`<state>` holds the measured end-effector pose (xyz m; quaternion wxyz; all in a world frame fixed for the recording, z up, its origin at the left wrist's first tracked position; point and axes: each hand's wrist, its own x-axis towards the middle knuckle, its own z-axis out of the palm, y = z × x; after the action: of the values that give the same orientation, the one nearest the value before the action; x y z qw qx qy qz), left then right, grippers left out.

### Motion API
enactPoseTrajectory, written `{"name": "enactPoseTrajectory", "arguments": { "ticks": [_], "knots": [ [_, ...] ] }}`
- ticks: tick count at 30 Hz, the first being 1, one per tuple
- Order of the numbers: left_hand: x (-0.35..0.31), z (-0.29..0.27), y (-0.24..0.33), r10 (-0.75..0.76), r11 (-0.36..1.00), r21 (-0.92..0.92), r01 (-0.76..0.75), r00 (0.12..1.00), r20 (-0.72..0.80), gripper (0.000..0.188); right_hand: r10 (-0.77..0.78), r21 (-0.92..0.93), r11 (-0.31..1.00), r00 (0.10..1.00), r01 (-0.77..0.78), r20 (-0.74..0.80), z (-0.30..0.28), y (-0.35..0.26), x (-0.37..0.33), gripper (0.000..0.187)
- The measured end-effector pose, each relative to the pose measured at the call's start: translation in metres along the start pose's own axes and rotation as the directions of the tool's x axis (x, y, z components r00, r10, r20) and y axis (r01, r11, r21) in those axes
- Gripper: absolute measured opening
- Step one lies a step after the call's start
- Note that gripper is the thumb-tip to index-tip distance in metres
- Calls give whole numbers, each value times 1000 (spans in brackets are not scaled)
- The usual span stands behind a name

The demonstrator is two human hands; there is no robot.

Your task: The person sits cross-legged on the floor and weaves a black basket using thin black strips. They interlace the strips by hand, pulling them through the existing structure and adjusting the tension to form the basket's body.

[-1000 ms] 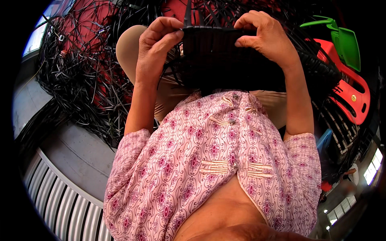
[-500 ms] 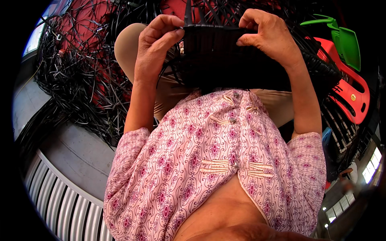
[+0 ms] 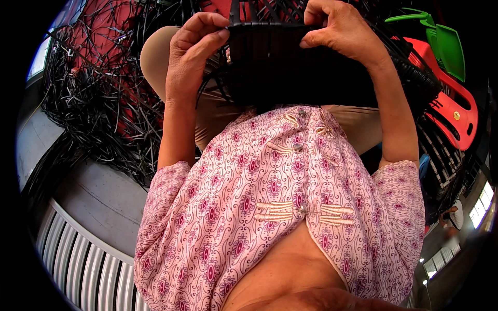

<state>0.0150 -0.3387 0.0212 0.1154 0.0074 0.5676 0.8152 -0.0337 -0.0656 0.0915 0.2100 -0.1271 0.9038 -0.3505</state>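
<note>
A dark woven piece of black strips (image 3: 270, 44), basket-like, lies across my lap, with loose strip ends standing up from its far edge. At the left end of that edge, my left hand (image 3: 196, 44) pinches a black strip between thumb and forefinger. My right hand (image 3: 345, 33) is bent over the same edge farther right, its thumb and fingers closed round the black strip there. The strip runs along the edge between both hands. Deep shadow hides most of the woven body.
A heap of loose black strips (image 3: 96, 103) spreads over a red surface at the left. On the right stand a red plastic chair (image 3: 450, 111) and a green plastic dustpan-like thing (image 3: 447, 51). A white slatted bench (image 3: 85, 259) is at the lower left.
Both hands and the far edge of the woven piece have shifted slightly up in the picture, the left hand also a little leftward. Both grips look the same.
</note>
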Motion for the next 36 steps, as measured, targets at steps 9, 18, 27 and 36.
{"name": "enactPoseTrajectory", "arguments": {
  "ticks": [9, 18, 27, 36],
  "knots": [
    [-2, 0, 0, 0, 1000, 18, 0, 1000, 1, 14, 25, 89, 995, 996, -33, 85, -1, 4, 5, 31],
    [-2, -3, 2, -24, 1000, -2, 24, 1000, 17, 14, 10, 71, 997, 989, -21, 145, -3, 6, 7, 25],
    [-6, -5, 1, -27, 999, -20, 28, 999, 38, 14, -91, 50, 995, 996, 90, 6, 15, 11, -6, 28],
    [-12, -5, 3, -40, 999, 11, 40, 998, 43, 15, -334, -205, 934, 921, 294, -200, 26, 7, -26, 28]
  ]
}}
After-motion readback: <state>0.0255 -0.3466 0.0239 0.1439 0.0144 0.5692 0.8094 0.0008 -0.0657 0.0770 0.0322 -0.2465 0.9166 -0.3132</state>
